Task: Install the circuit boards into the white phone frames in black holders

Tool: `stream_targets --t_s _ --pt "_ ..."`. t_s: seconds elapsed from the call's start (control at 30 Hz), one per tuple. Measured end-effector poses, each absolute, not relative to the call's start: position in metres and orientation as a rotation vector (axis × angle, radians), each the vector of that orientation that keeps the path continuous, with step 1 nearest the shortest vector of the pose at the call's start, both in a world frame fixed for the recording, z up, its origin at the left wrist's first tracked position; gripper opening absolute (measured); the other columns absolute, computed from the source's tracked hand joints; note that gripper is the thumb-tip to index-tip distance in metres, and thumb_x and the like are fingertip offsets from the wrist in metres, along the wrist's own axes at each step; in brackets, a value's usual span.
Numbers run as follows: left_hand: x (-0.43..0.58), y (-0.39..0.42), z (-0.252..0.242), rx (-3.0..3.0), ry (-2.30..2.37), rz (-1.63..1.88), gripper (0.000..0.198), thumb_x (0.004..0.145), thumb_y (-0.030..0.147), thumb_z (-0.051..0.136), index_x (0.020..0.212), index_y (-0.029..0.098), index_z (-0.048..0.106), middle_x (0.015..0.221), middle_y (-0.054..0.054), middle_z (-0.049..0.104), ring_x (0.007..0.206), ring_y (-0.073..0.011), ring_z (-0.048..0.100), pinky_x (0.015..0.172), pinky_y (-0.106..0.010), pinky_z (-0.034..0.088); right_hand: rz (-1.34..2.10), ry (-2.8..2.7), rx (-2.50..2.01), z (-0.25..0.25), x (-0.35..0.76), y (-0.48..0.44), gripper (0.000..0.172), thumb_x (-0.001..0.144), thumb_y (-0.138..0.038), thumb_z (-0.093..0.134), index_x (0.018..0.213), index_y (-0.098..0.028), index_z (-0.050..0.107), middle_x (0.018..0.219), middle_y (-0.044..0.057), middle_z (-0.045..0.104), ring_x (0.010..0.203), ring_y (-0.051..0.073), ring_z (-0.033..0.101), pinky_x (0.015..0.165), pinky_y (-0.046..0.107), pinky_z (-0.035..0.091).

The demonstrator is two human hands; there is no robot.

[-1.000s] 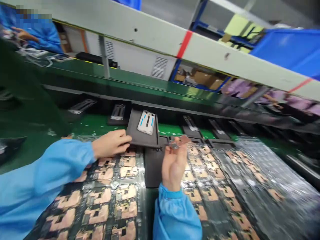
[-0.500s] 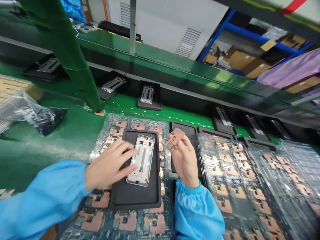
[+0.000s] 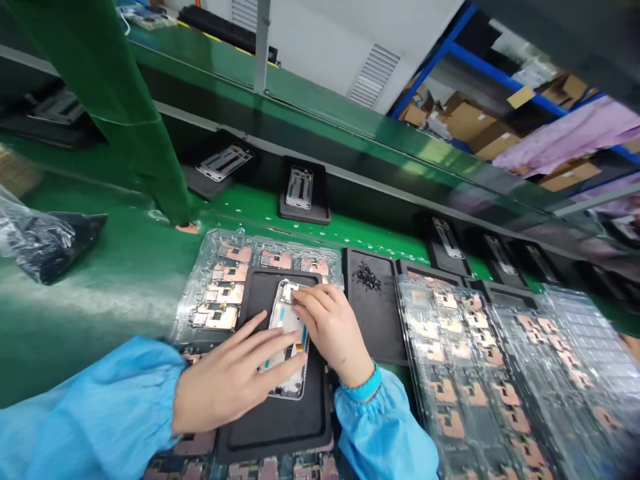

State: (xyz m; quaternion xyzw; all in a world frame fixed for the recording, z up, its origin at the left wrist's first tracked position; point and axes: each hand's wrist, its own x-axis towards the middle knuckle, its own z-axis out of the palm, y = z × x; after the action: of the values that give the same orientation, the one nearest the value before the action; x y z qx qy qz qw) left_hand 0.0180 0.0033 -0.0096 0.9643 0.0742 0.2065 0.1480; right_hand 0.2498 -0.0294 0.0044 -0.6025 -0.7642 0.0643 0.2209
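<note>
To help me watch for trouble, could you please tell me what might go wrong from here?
The black tray lies over copper-coloured boards, so hand pressure might shift it or stress them. Small black pieces lie near the right hand, so its sleeve could scatter them. The left hand lies spread over the phone frame; a slip might scuff it.

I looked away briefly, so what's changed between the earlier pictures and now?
The black tray with its phone frame came nearer; the left hand let go of its edge and reaches across the frame. The right hand moved left to the frame's top; whether it still holds its board is hidden. The tray behind stayed put.
</note>
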Motion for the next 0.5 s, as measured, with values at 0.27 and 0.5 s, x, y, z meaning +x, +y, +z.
stream_targets --t_s 0.27,0.5 --pt "0.0194 0.0034 -0.0153 2.729 0.220 0.599 0.056 0.092 -0.001 0.047 0.145 0.016 0.053 0.146 -0.015 0.057 0.137 -0.0312 0.053 0.119 -0.060 0.041 0.091 -2.235 -1.699 0.0014 0.2469 -0.0278 0.024 0.103 -0.021 0.058 0.125 -0.020 0.069 0.124 0.008 0.073 0.110 0.029 0.059 0.093 0.048 0.053" --pt "0.0187 0.0039 -0.0139 2.703 0.207 0.616 0.053 0.093 0.000 0.049 0.143 0.017 0.055 0.143 -0.014 0.059 0.133 -0.0315 0.056 0.118 -0.057 0.043 0.102 -2.253 -1.709 0.0024 0.2464 -0.0251 0.024 0.102 -0.020 0.060 0.124 -0.019 0.069 0.124 0.007 0.073 0.110 0.029 0.060 0.093 0.046 0.052"
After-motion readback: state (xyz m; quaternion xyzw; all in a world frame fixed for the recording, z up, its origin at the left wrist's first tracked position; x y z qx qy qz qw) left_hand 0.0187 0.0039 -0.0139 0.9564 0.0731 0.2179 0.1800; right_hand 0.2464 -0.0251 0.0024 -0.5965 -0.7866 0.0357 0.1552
